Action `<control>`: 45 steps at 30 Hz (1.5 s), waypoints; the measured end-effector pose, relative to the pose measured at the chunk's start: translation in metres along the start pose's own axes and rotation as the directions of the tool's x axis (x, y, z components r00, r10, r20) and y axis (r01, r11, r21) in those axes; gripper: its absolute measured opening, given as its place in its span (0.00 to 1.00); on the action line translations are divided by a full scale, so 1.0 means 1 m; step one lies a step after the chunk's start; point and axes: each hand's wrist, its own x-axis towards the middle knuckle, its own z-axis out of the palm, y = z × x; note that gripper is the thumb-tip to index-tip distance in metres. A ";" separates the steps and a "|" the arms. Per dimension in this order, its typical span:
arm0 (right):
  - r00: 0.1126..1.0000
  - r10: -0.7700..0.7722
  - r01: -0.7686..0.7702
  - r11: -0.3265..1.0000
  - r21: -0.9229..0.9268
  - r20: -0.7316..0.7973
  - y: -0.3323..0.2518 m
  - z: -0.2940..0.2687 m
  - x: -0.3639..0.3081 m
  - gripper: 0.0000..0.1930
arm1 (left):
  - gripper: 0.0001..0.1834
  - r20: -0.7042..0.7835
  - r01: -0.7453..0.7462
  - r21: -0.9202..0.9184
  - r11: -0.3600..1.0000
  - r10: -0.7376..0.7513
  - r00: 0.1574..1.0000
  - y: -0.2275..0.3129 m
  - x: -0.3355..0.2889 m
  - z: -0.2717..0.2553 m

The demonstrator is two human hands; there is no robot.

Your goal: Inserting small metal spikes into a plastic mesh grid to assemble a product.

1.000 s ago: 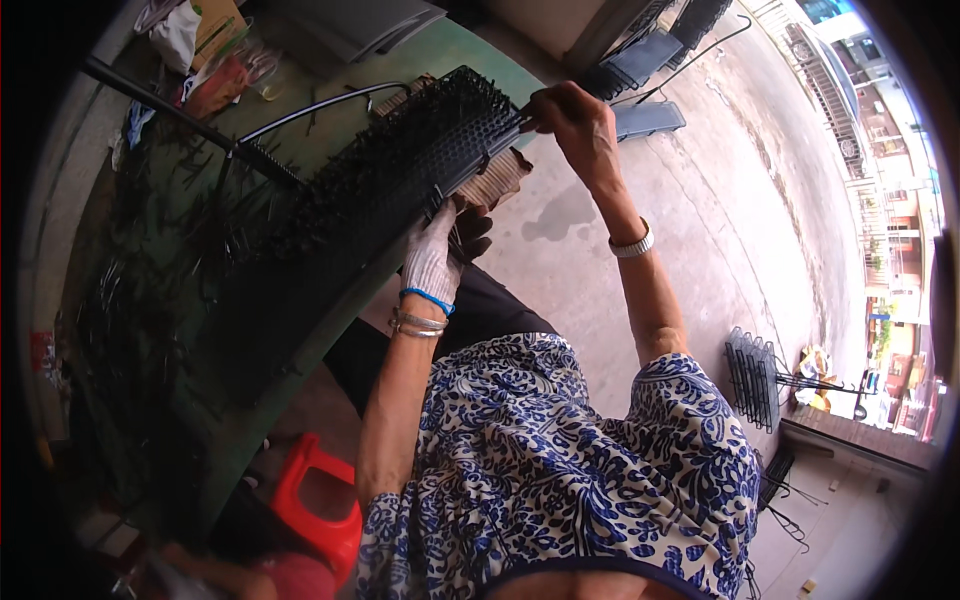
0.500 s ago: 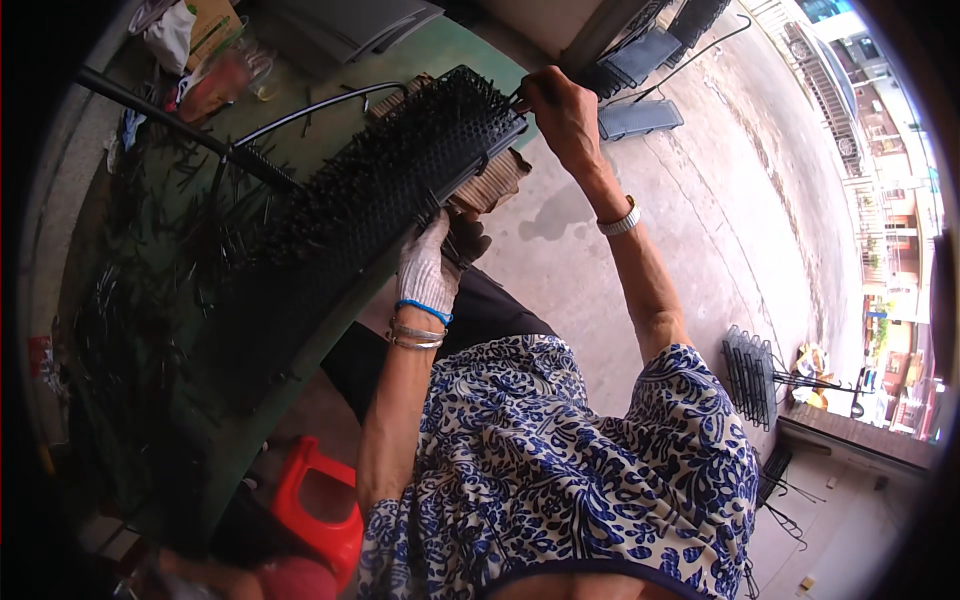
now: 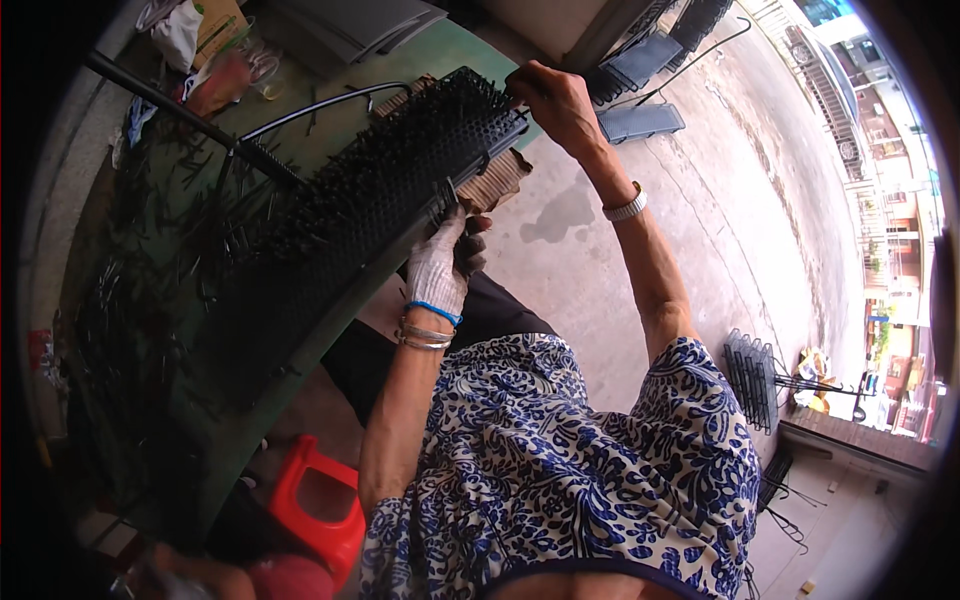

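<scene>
A long black perforated rack (image 3: 440, 160) lies slanted along the green table's edge, with many short black sticks (image 3: 390, 135) standing up from it. My right hand (image 3: 556, 105), bare, is closed in a pinch over the rack's far right corner; what sits between its fingertips is too small to make out. My left hand (image 3: 440, 262), in a white knit glove with dark fingertips, is at the rack's near side. Its fingers are closed round a few thin dark sticks (image 3: 444, 198) that poke up from the thumb side. Corrugated cardboard (image 3: 495, 182) shows under the rack.
Loose black sticks (image 3: 130, 310) litter the green table (image 3: 235, 440). A black bar (image 3: 175, 110) with a curved rod crosses it. Plastic bags (image 3: 225, 80) and grey sheets (image 3: 350, 25) lie at the back. A red stool (image 3: 315, 510) and another person's arm (image 3: 200, 575) are lower left; wire racks (image 3: 750, 375) stand right.
My left hand has shifted slightly right, and the sticks in its grip show more plainly. My right hand has edged up and left at the rack's corner.
</scene>
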 end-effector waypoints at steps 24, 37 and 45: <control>0.999 0.011 -0.032 0.906 -0.422 -0.052 0.013 0.028 0.003 0.09 | 0.07 0.025 -0.052 0.026 0.998 0.051 0.998 -0.004 -0.010 0.016; 0.993 0.010 -0.054 0.923 -0.380 -0.116 -0.002 0.032 -0.012 0.09 | 0.09 0.058 -0.062 0.016 0.998 0.061 0.996 -0.007 -0.012 0.015; 0.986 0.047 -0.107 0.910 -0.401 -0.157 0.005 0.037 -0.001 0.11 | 0.10 0.074 -0.078 0.003 0.997 0.077 0.994 -0.009 -0.018 0.017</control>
